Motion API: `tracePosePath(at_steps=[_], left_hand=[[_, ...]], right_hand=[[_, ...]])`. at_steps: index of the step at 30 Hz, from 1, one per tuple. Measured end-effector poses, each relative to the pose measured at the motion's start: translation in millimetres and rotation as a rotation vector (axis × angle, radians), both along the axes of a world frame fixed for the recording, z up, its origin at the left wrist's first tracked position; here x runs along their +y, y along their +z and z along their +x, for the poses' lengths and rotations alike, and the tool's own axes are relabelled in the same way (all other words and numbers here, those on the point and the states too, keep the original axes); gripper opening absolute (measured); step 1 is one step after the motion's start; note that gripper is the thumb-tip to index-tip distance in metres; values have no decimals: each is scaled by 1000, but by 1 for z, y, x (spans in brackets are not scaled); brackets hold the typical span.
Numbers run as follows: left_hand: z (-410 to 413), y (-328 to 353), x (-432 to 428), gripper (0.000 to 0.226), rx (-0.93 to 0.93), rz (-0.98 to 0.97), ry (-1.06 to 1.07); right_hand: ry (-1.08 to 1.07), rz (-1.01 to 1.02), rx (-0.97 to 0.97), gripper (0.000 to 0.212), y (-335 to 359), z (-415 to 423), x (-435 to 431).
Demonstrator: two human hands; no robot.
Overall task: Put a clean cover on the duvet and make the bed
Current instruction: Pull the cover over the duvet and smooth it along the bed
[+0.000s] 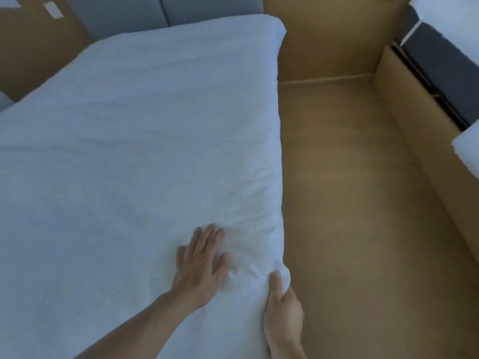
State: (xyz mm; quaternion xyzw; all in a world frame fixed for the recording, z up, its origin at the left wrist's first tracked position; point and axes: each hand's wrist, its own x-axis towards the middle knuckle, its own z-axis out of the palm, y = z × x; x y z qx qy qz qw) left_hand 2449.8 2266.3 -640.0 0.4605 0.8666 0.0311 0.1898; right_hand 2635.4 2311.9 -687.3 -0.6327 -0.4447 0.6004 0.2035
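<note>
Now the white duvet lies spread flat, its long axis running from near to the far headboard. The left hand presses open on it; the right hand, just right and nearer the edge, grips the duvet's right border.

- Duvet: left side and near end cut off by the frame. Whatever lies beneath it is hidden.
- Right grip: fingers out of sight under the duvet's edge. Wrist cut by the lower edge.
- Left grip: forearm runs out at the lower edge.
- Headboard: top cut off, foot hidden behind the duvet.
- Second bed: cut by the right edge, only a corner shows.
- Wall plate: small and blurred. Switch or socket cannot be told.
</note>
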Motion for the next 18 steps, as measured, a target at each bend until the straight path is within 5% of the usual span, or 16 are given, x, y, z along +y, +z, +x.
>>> tracePosePath(at_steps=[3, 5, 8, 11, 15, 18], left_hand=[[-15, 6, 3, 102, -20, -60, -1], [-29, 12, 9, 85, -47, -130, 37], [-51, 15, 26, 60, -104, -195, 112], [-58, 10, 49, 57, -173, -212, 151], [-67, 8, 100, 54, -224, -138, 236], [-67, 10, 130, 54, -220, -145, 281]], right_hand=[[-253, 144, -65, 54, -3, 6, 15], [-394, 206, -104, 62, -6, -12, 20], [-180, 54, -77, 64, -11, -18, 30], [-26, -63, -45, 34, -7, -24, 90], [98, -163, 75, 63, -9, -93, 187], [64, -68, 28, 47, -6, -110, 220]])
